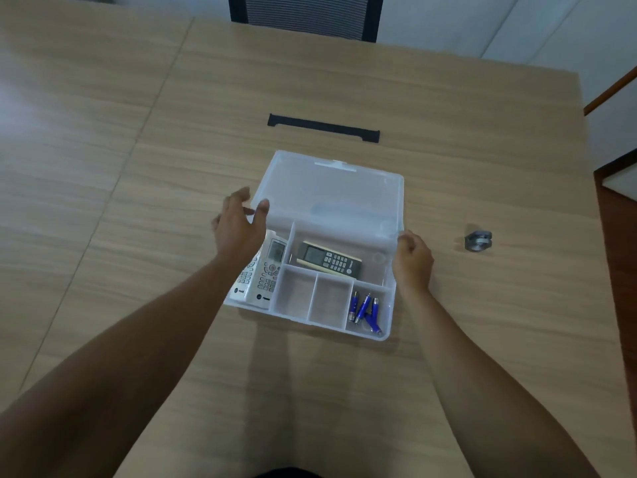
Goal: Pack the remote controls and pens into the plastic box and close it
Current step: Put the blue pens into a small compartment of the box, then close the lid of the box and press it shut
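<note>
Head: lid [331, 198] between both hands' fingers [262, 205].

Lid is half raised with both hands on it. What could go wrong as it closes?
1. The dark remote lies slanted in the large back compartment, one end propped on something pale beneath it; if it sits too high, the lid might not shut flat.
2. The left hand holds the lid's left edge with its thumb on the lid's inner face, where it could get pinched.
3. The right hand grips only the lid's right corner, so the lid could twist.
</note>
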